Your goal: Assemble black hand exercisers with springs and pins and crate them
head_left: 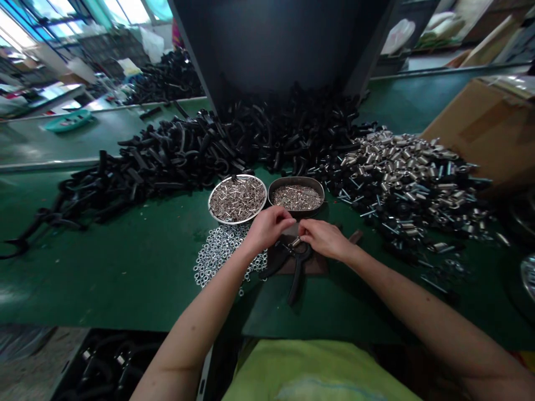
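Observation:
A black plastic spring clamp (297,273) lies on a brown plate (321,267) in front of me, its handles pointing toward me. A small metal spring (295,242) sits at the clamp's middle. My left hand (271,227) is just above the clamp, thumb and fingers pinched; whatever they hold is too small to make out. Close by on the other side, my right hand (324,236) has its fingertips pressed together beside the spring, and their contents are hidden too. The two sets of fingertips nearly meet.
Behind my hands stand a round dish of metal pins (237,199) and an oval tin of small rivets (297,197). Loose nuts (221,253) lie left. Black clamp parts (179,147) are heaped behind; springs and bolts (401,172) pile right, near a cardboard box (489,128).

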Action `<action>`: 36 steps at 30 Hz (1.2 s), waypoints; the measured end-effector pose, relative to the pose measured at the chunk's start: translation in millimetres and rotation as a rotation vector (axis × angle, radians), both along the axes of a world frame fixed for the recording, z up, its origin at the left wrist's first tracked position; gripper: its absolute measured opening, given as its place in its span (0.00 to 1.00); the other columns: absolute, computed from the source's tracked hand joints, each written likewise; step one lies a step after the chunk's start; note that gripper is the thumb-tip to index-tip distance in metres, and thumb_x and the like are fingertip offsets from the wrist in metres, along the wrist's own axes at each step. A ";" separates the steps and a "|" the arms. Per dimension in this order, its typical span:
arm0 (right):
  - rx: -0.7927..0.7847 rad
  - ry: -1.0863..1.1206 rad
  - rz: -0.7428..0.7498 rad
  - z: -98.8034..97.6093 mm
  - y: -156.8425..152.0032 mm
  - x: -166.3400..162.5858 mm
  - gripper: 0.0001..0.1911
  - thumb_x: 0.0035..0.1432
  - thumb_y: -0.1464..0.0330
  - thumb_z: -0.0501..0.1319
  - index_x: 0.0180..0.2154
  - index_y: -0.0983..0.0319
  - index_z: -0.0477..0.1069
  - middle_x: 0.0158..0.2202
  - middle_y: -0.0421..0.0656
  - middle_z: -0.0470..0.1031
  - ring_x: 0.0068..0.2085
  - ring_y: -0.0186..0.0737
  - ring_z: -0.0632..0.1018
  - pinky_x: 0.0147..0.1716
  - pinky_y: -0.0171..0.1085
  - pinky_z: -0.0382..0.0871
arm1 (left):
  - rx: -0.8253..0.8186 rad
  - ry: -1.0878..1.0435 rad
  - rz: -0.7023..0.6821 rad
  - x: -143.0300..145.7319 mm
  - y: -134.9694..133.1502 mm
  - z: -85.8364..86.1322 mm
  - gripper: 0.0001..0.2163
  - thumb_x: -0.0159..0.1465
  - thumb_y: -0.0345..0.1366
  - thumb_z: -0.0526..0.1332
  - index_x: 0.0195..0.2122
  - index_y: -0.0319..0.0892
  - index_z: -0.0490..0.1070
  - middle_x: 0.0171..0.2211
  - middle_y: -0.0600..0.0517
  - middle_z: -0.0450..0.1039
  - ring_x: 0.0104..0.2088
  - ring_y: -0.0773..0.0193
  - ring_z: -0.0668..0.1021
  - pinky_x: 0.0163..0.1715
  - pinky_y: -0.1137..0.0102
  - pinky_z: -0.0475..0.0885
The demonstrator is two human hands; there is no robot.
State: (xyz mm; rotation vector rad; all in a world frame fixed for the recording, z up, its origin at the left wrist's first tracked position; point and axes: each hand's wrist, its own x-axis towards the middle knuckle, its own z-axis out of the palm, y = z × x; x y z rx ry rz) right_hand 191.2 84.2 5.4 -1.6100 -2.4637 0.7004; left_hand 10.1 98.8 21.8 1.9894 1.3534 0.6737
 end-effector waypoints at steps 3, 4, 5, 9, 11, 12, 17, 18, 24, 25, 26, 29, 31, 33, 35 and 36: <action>0.050 0.109 -0.047 -10.8 -11.1 2.8 0.06 0.56 0.71 0.59 0.37 0.58 0.70 0.38 0.42 0.74 0.38 0.39 0.74 0.34 0.35 0.62 | 0.039 0.041 -0.048 -3.8 -30.7 -9.3 0.05 0.61 0.33 0.60 0.28 0.41 0.70 0.30 0.53 0.72 0.33 0.64 0.73 0.35 0.71 0.66; 0.075 0.164 -0.062 -13.6 -16.4 5.5 0.08 0.56 0.72 0.58 0.39 0.58 0.70 0.39 0.42 0.74 0.39 0.40 0.74 0.36 0.36 0.64 | 0.046 0.053 -0.065 -3.8 -38.2 -13.6 0.04 0.60 0.33 0.61 0.28 0.42 0.70 0.30 0.52 0.72 0.34 0.64 0.73 0.36 0.70 0.66; 0.101 0.214 -0.074 -15.7 -22.3 9.7 0.09 0.56 0.71 0.58 0.41 0.59 0.70 0.39 0.43 0.74 0.40 0.40 0.74 0.37 0.37 0.65 | 0.053 0.062 -0.082 -3.5 -44.1 -18.0 0.04 0.60 0.33 0.61 0.28 0.41 0.70 0.30 0.52 0.72 0.35 0.63 0.73 0.37 0.69 0.65; 0.244 0.207 -0.153 -17.4 -49.4 44.8 0.11 0.59 0.68 0.56 0.44 0.61 0.70 0.40 0.46 0.73 0.42 0.44 0.73 0.41 0.41 0.67 | 0.096 0.100 -0.108 -0.8 -54.5 -30.4 0.04 0.59 0.34 0.63 0.28 0.41 0.71 0.31 0.51 0.72 0.37 0.61 0.72 0.40 0.67 0.64; 0.320 0.109 -0.220 -18.4 -65.4 70.5 0.12 0.59 0.66 0.55 0.43 0.61 0.70 0.40 0.48 0.73 0.44 0.47 0.72 0.43 0.44 0.67 | 0.106 0.105 -0.101 0.3 -55.3 -32.8 0.04 0.59 0.34 0.63 0.28 0.41 0.70 0.32 0.51 0.72 0.37 0.60 0.71 0.41 0.66 0.63; 0.343 0.048 -0.254 -20.3 -74.3 83.6 0.13 0.60 0.64 0.54 0.44 0.62 0.70 0.41 0.49 0.73 0.45 0.48 0.72 0.43 0.45 0.67 | 0.107 0.101 -0.101 0.6 -55.4 -33.6 0.05 0.59 0.35 0.64 0.28 0.41 0.70 0.32 0.51 0.72 0.37 0.60 0.71 0.41 0.66 0.63; 0.359 -0.257 -0.425 -42.3 -118.5 129.1 0.19 0.59 0.57 0.52 0.44 0.63 0.69 0.39 0.52 0.71 0.42 0.52 0.73 0.36 0.47 0.69 | 0.063 0.000 -0.116 0.1 -55.4 -38.8 0.04 0.58 0.33 0.64 0.28 0.41 0.70 0.33 0.51 0.72 0.39 0.61 0.71 0.44 0.66 0.63; 0.355 -0.282 -0.450 -46.6 -123.8 132.6 0.19 0.59 0.56 0.51 0.42 0.63 0.69 0.38 0.52 0.71 0.41 0.53 0.73 0.36 0.47 0.69 | 0.045 -0.025 -0.107 0.0 -55.0 -40.2 0.04 0.58 0.33 0.65 0.28 0.42 0.70 0.34 0.51 0.72 0.40 0.61 0.71 0.44 0.66 0.63; 0.164 -0.058 -0.582 -27.3 -119.2 118.4 0.17 0.60 0.57 0.50 0.39 0.62 0.68 0.35 0.50 0.75 0.33 0.49 0.77 0.29 0.44 0.71 | -0.070 -0.095 -0.037 3.0 -51.3 -44.3 0.04 0.56 0.32 0.65 0.27 0.41 0.70 0.39 0.51 0.70 0.43 0.60 0.71 0.47 0.65 0.63; 0.131 0.053 -0.558 -16.3 -116.0 110.9 0.17 0.60 0.57 0.50 0.41 0.61 0.69 0.34 0.47 0.76 0.31 0.46 0.77 0.28 0.43 0.71 | -0.088 -0.100 -0.030 3.6 -51.0 -44.1 0.04 0.56 0.32 0.65 0.27 0.41 0.70 0.40 0.51 0.70 0.44 0.61 0.71 0.48 0.65 0.63; 0.113 0.172 -0.522 -4.8 -113.2 102.5 0.17 0.61 0.58 0.49 0.44 0.60 0.68 0.32 0.45 0.76 0.30 0.44 0.77 0.28 0.41 0.72 | -0.104 -0.104 -0.024 4.1 -50.6 -43.8 0.04 0.56 0.32 0.65 0.27 0.41 0.71 0.40 0.51 0.70 0.44 0.61 0.71 0.48 0.65 0.63; 0.160 0.426 -0.423 20.8 -105.9 76.5 0.20 0.65 0.61 0.46 0.56 0.57 0.62 0.36 0.44 0.77 0.32 0.40 0.79 0.31 0.38 0.74 | -0.140 -0.125 -0.014 4.8 -49.9 -42.9 0.03 0.56 0.31 0.65 0.27 0.41 0.71 0.40 0.51 0.69 0.43 0.61 0.71 0.47 0.65 0.64; 0.232 0.434 -0.350 23.4 -99.6 63.0 0.22 0.64 0.64 0.47 0.58 0.56 0.61 0.44 0.46 0.76 0.39 0.42 0.79 0.37 0.40 0.75 | -0.153 -0.142 -0.013 4.7 -49.5 -42.6 0.03 0.56 0.31 0.64 0.26 0.41 0.71 0.39 0.51 0.69 0.43 0.61 0.71 0.47 0.66 0.64; 0.253 0.341 -0.254 17.7 -91.4 54.5 0.21 0.63 0.65 0.48 0.56 0.58 0.63 0.50 0.47 0.74 0.46 0.46 0.78 0.44 0.44 0.73 | -0.164 -0.152 -0.011 4.0 -49.1 -42.4 0.03 0.56 0.30 0.64 0.26 0.41 0.71 0.39 0.51 0.69 0.43 0.61 0.71 0.47 0.65 0.64; 0.213 0.244 -0.182 13.9 -84.3 50.1 0.20 0.63 0.66 0.48 0.54 0.60 0.66 0.51 0.49 0.74 0.49 0.48 0.76 0.47 0.48 0.72 | -0.177 -0.161 -0.017 3.0 -48.9 -42.0 0.03 0.55 0.30 0.65 0.26 0.41 0.72 0.40 0.51 0.69 0.43 0.61 0.71 0.47 0.65 0.64; 0.197 0.224 -0.163 15.0 -82.3 48.8 0.20 0.63 0.66 0.47 0.53 0.60 0.67 0.51 0.49 0.74 0.50 0.48 0.76 0.48 0.48 0.71 | -0.183 -0.169 -0.026 2.4 -48.9 -41.8 0.03 0.55 0.30 0.65 0.26 0.41 0.72 0.40 0.51 0.69 0.43 0.61 0.71 0.47 0.66 0.64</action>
